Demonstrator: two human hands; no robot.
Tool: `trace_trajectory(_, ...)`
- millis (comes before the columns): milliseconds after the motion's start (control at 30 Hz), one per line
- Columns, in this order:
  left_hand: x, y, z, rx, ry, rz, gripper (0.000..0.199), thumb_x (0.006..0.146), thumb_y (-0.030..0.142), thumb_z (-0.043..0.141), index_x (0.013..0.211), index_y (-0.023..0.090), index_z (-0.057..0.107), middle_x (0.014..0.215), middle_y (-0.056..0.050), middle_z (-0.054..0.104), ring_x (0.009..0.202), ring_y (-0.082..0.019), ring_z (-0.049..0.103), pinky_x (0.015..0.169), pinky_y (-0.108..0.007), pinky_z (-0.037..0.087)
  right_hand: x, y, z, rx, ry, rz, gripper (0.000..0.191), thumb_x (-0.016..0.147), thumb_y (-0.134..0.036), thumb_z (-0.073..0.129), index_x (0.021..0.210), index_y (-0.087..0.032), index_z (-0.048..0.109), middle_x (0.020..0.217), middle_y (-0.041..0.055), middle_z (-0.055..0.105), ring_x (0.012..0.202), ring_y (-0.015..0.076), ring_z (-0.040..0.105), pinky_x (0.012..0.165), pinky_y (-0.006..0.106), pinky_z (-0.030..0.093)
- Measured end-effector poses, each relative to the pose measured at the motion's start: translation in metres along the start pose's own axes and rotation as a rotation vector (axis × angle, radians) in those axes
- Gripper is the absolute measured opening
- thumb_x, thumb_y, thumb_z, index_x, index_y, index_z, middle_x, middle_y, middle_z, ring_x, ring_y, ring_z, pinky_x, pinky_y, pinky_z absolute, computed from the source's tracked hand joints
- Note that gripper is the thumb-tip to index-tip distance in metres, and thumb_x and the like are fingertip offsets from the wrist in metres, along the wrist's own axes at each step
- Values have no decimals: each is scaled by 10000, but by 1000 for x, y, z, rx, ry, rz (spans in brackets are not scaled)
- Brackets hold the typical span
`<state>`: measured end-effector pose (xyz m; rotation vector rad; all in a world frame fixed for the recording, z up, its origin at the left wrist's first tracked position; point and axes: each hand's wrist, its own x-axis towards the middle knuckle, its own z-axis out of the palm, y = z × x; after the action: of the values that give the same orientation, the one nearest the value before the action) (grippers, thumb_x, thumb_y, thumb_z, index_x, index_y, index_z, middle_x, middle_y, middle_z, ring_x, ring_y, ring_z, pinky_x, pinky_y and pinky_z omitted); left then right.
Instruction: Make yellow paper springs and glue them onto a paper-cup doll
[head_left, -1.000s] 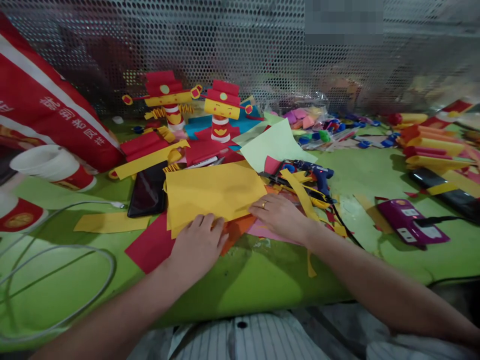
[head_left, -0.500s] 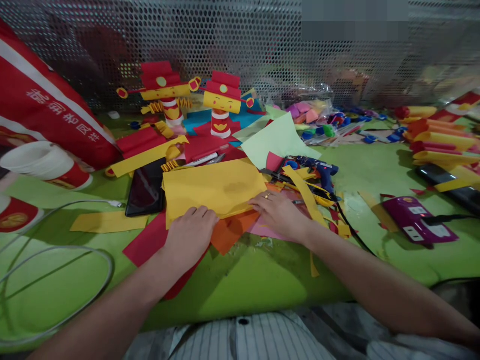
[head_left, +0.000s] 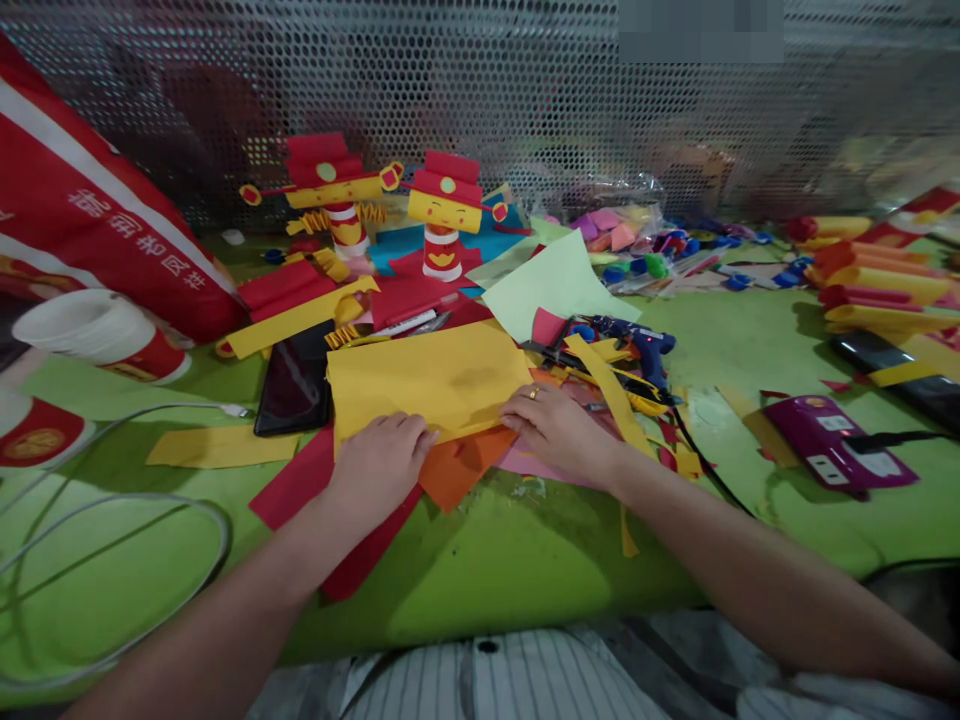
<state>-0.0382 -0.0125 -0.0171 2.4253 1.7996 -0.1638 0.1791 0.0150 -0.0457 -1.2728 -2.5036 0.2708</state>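
Observation:
A yellow paper sheet (head_left: 427, 380) lies in front of me, its near edge between my two hands. My left hand (head_left: 386, 460) has its fingers curled together on the sheet's near left edge. At the near right corner, my right hand (head_left: 551, 425), with a ring, holds the edge with bent fingers. Orange paper (head_left: 461, 470) sticks out under the sheet between the hands, and red paper (head_left: 375, 550) lies below my left hand. Pink paper shows beside my right hand. The undersides of both hands' fingertips are hidden.
Two paper figures (head_left: 444, 215) in red hats stand behind. A black phone (head_left: 295, 380), paper cups (head_left: 105, 330) and a white cable are at left. A blue glue gun (head_left: 637, 340), paper scraps and a purple power socket (head_left: 840, 445) are at right. Mint paper (head_left: 551, 285) lies beyond the sheet.
The view has shifted slightly. Both hands stay at the near edge of the yellow sheet, with little visible movement.

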Motion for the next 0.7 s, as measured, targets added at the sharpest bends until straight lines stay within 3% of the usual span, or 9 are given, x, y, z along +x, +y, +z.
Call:
trace_trajectory(267, -6, 1, -4, -5, -13, 43, 331, 929, 341, 313, 858, 164, 583, 862, -63, 636, 843, -209, 589, 655, -303, 459, -5, 1, -5, 45, -59, 7, 174, 851, -202, 506, 763, -153, 647, 820, 83, 663, 804, 202, 587, 726, 333, 450)
trace_trajectory(467, -13, 0, -9, -7, -53, 82, 232, 865, 348, 473, 932, 156, 585, 942, -75, 608, 915, -243, 559, 726, -353, 466, -7, -1, -9, -42, -85, 17, 158, 792, -251, 604, 921, -173, 651, 903, 88, 668, 876, 226, 597, 750, 359, 452)
trace_trajectory(567, -14, -2, -11, -2, -74, 99, 216, 854, 335, 495, 919, 151, 588, 932, -74, 600, 917, -247, 551, 746, -366, 464, -8, -2, -15, -53, -140, -59, 122, 820, -215, 558, 848, -187, 673, 888, 75, 673, 852, 199, 609, 742, 335, 458)
trace_trajectory(700, -19, -4, -15, -4, -123, 136, 198, 859, 308, 486, 913, 171, 619, 947, -71, 597, 917, -239, 550, 753, -369, 471, -17, 2, -23, -34, -183, -215, 188, 856, -255, 515, 874, -204, 695, 1028, 80, 671, 905, 185, 615, 774, 329, 474)
